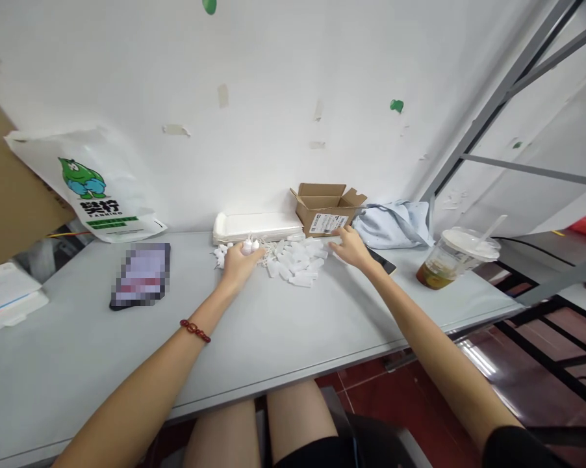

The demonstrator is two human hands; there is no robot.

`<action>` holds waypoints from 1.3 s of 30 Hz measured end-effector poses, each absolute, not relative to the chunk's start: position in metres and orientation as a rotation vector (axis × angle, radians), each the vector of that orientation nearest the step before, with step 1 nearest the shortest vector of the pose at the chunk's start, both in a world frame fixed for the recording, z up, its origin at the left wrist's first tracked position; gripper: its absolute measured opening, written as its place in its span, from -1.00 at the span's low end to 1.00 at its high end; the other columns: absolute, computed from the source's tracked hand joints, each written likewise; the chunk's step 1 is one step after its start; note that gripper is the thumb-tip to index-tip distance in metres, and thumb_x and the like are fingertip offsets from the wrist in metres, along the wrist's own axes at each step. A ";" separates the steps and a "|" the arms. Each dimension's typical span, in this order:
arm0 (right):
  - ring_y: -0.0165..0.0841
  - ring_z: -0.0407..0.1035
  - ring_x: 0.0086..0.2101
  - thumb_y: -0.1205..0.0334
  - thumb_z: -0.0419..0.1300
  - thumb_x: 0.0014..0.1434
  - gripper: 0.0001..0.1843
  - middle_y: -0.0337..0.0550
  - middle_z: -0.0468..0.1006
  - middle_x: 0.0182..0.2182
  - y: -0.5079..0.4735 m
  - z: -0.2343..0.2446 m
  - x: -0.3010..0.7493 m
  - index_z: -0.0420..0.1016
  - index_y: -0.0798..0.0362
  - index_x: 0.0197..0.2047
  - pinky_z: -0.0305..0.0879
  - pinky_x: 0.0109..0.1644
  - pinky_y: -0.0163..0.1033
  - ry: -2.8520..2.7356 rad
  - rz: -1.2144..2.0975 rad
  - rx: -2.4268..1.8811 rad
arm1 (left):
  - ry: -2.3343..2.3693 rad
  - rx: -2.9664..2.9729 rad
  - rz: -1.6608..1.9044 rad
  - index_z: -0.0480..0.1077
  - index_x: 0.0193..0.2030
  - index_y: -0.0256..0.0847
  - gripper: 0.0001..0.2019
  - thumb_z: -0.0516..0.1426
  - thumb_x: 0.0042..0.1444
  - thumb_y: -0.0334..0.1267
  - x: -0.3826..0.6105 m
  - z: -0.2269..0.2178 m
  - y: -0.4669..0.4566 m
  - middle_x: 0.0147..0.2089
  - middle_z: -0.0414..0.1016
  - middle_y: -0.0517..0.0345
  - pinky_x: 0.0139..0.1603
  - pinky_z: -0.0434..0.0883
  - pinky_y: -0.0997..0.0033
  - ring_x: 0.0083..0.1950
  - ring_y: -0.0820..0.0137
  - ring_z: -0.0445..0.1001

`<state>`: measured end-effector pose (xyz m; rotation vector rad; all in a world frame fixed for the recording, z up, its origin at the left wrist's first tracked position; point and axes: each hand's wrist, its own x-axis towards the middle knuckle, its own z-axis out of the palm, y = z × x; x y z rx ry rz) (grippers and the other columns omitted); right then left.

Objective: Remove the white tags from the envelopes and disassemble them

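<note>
My left hand (pixel 239 265) is closed around several small white bottles with pointed tips (pixel 250 246), held upright together just above the table. Beside it on the right lies a loose pile of small translucent white plastic pieces (pixel 297 260), most of them flat-looking and bottle-shaped. Small white caps or tips (pixel 219 255) are scattered at the pile's left, partly hidden by my left hand. My right hand (pixel 351 248) hovers at the pile's right edge, in front of the cardboard box, with its fingers apart and nothing visible in them.
Behind the pile stand a white tray stack (pixel 258 224) and an open cardboard box (pixel 322 211). A light blue cloth (pixel 395 224), a dark phone (pixel 381 261) and a drink cup (pixel 449 260) are at the right. Another phone (pixel 141 276) and a printed bag (pixel 95 188) are left.
</note>
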<state>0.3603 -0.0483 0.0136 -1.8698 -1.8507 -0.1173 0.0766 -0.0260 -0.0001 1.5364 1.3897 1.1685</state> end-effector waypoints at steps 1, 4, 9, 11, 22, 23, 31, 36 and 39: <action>-0.14 0.30 -0.12 0.25 0.16 0.05 -0.67 0.12 0.44 -0.18 -0.060 0.010 0.370 0.44 0.18 -0.10 0.19 -0.03 -0.14 -1.877 -0.134 -1.963 | 1.393 1.525 1.187 0.31 -0.48 -0.20 -0.75 0.17 -0.20 -0.06 0.076 0.000 -0.026 -0.64 0.23 0.32 -0.50 0.18 0.47 -0.56 0.46 0.21; -0.14 0.34 -0.13 0.32 0.16 0.03 -0.59 0.14 0.47 -0.11 -0.088 -0.003 0.386 0.42 0.20 -0.01 0.22 -0.06 -0.17 -1.998 -0.104 -2.045 | 1.412 1.499 1.236 0.31 -0.51 -0.20 -0.75 0.19 -0.23 -0.07 0.076 -0.001 -0.026 -0.63 0.25 0.31 -0.50 0.18 0.47 -0.55 0.46 0.23; -0.17 0.40 -0.20 0.43 0.07 0.04 -0.62 0.10 0.53 -0.22 -0.095 -0.006 0.380 0.47 0.24 -0.05 0.24 -0.10 -0.19 -1.907 -0.145 -2.062 | 1.411 1.506 1.250 0.30 -0.51 -0.20 -0.75 0.20 -0.22 -0.08 0.076 -0.002 -0.028 -0.63 0.26 0.31 -0.52 0.18 0.49 -0.54 0.46 0.23; -0.16 0.41 -0.21 0.41 0.07 0.05 -0.66 0.09 0.55 -0.24 -0.083 -0.001 0.369 0.50 0.23 -0.10 0.24 -0.09 -0.16 -1.783 -0.168 -2.010 | 1.424 1.497 1.262 0.30 -0.52 -0.21 -0.75 0.20 -0.22 -0.08 0.076 -0.003 -0.027 -0.63 0.25 0.31 -0.53 0.17 0.49 -0.55 0.47 0.23; -0.19 0.32 -0.11 0.24 0.16 0.04 -0.80 0.01 0.51 -0.17 -0.031 0.015 0.287 0.49 0.09 -0.25 0.26 -0.02 -0.05 -1.591 0.083 -1.418 | 1.271 1.270 1.285 0.36 -0.47 -0.25 -0.75 0.23 -0.18 -0.11 0.080 0.002 -0.037 -0.56 0.41 0.24 -0.54 0.26 0.50 -0.52 0.43 0.39; -0.21 0.33 -0.12 0.17 0.14 0.07 -0.77 0.02 0.49 -0.17 -0.036 0.015 0.278 0.48 0.09 -0.23 0.29 -0.06 -0.09 -1.585 0.115 -1.317 | 1.243 1.261 1.310 0.39 -0.45 -0.26 -0.74 0.23 -0.17 -0.09 0.082 0.003 -0.039 -0.53 0.46 0.20 -0.48 0.31 0.48 -0.47 0.41 0.43; -0.32 0.33 -0.14 0.32 0.15 -0.08 -0.48 -0.15 0.43 -0.12 -0.079 0.015 0.225 0.31 0.06 0.02 0.29 -0.02 -0.17 -1.778 1.117 -0.941 | 1.001 1.608 1.485 0.47 -0.16 -0.23 -0.70 0.18 0.00 -0.11 0.096 0.007 -0.062 0.00 0.53 0.01 0.12 0.30 0.28 0.05 0.24 0.44; -0.42 0.33 -0.42 0.38 0.15 -0.19 -0.70 -0.31 0.42 -0.44 -0.085 0.016 0.223 0.35 0.10 -0.28 0.32 -0.33 -0.29 -1.646 1.312 -0.833 | 0.921 1.976 1.280 0.40 0.03 -0.16 -0.62 0.11 0.09 -0.09 0.093 0.012 -0.067 0.18 0.38 0.03 0.26 0.16 0.20 0.26 0.20 0.24; -0.51 0.20 -0.61 0.40 0.15 -0.22 -0.81 -0.40 0.32 -0.61 -0.085 0.014 0.225 0.31 0.08 -0.42 0.17 -0.56 -0.37 -1.587 1.321 -0.927 | 0.908 2.109 1.145 0.45 -0.09 -0.17 -0.69 0.10 0.10 -0.06 0.089 0.014 -0.065 0.16 0.39 0.02 0.28 0.13 0.21 0.35 0.18 0.08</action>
